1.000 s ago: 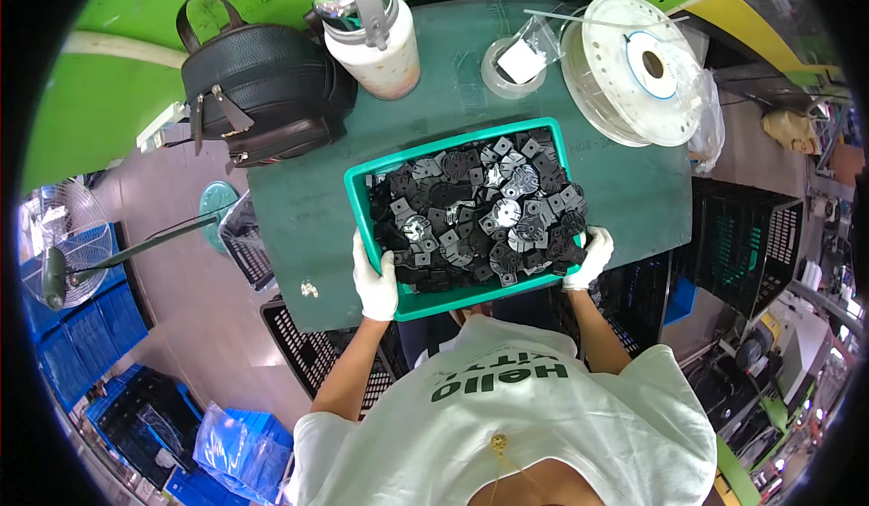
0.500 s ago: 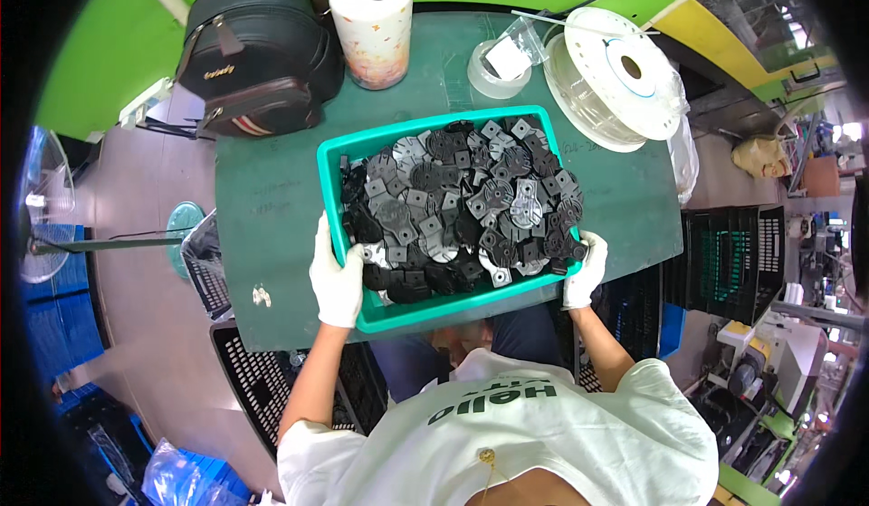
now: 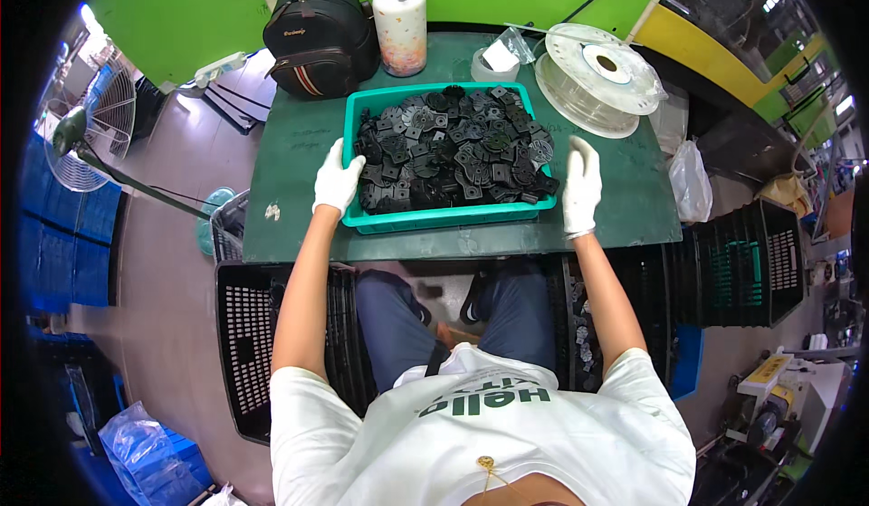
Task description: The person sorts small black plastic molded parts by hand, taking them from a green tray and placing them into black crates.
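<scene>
Left hand [image 3: 339,180]: gloved, curled over the teal tray's [image 3: 445,219] left rim.
Right hand [image 3: 581,185]: gloved, fingers flat and loose against the right rim (grasping nothing).
Tray: near edge of the green table [image 3: 290,157].
Load: black plastic parts [image 3: 453,148], heaped.
Handling: likely heavy, rigid; lift by both side rims.

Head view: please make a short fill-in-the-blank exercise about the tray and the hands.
1. The teal tray is full of small ____ parts.
2. Both hands wear ____ gloves: left hand, right hand.
3. The tall bottle stands next to a black ____.

Missing words: black; white; backpack
</scene>
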`<state>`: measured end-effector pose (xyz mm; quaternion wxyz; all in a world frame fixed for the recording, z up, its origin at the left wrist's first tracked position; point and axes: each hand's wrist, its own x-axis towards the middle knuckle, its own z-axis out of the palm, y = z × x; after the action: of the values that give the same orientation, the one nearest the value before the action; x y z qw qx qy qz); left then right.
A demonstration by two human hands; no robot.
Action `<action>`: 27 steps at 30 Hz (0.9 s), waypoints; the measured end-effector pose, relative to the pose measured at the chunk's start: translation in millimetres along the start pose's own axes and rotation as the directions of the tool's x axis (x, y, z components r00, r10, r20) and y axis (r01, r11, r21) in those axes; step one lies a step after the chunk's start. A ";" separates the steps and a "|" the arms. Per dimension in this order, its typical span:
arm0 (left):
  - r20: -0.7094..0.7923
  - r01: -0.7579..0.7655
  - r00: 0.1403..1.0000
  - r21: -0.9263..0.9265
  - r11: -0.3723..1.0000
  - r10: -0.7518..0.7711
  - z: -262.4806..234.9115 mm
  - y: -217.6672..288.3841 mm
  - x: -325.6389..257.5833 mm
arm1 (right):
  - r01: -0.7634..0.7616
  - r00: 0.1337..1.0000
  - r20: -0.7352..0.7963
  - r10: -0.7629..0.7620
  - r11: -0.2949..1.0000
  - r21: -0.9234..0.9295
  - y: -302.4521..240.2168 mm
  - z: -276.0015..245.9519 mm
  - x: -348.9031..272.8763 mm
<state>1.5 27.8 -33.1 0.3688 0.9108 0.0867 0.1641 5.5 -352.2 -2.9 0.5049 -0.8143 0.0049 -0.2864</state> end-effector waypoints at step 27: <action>-0.081 -0.054 0.997 -0.574 0.817 0.008 37.9 82.8 -68.2 | -0.507 0.535 0.826 0.180 0.850 0.144 -78.7 64.2 42.8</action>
<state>-45.2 -74.6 -16.7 0.6203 0.7514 0.0321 0.2227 49.3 -273.7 60.9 0.6439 -0.7272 -0.1073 0.2124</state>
